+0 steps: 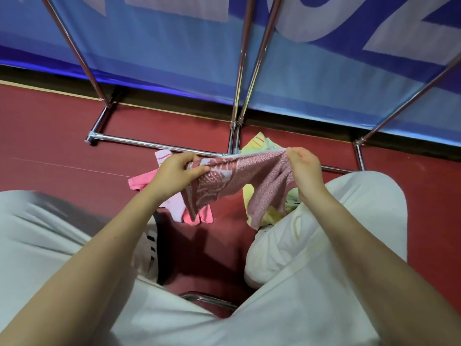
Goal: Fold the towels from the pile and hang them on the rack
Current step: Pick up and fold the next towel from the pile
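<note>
Fingers of left hand and right hand pinch pink patterned towel unfolded; pile at 12 o'clock remains, rack bare.

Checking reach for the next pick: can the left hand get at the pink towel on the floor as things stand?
Probably not yet. The left hand is pinching one end of the patterned towel, with the right hand on the other. The pink towel lies just below it with nothing between, so once freed it looks reachable.
</note>
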### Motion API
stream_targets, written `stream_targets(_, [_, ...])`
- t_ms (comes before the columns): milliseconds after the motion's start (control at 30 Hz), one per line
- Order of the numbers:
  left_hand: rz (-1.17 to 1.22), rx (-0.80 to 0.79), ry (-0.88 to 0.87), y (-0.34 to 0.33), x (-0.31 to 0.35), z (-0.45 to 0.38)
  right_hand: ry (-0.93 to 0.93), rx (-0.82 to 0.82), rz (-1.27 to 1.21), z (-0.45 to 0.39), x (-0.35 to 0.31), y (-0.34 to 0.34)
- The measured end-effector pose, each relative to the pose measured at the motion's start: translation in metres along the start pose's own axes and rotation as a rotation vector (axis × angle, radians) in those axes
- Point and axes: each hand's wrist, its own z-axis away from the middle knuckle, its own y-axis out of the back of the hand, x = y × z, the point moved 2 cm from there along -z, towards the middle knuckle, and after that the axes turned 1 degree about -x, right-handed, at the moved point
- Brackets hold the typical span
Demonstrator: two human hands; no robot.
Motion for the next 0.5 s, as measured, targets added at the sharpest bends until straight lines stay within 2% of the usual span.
stream_targets(67, [0.116,-0.030,0.084,-0.001,-0.004,-0.001,-0.022,0.013,-0.007,0.000,0.003,0.004])
stream_targets(233, [0.754,-0.064,0.236,0.001,0.012,-0.003,-0.060,0.025,-0.095,-0.002,0.000,0.004])
stream_targets(300, [0.925,-0.068,0.260,0.004,0.018,-0.007,-0.095,0.016,-0.139,-0.002,-0.004,0.002])
stream_targets(500, [0.752,0.048,0.486,-0.007,-0.003,-0.013,-0.126,-0.022,-0.199,-0.002,-0.005,0.001])
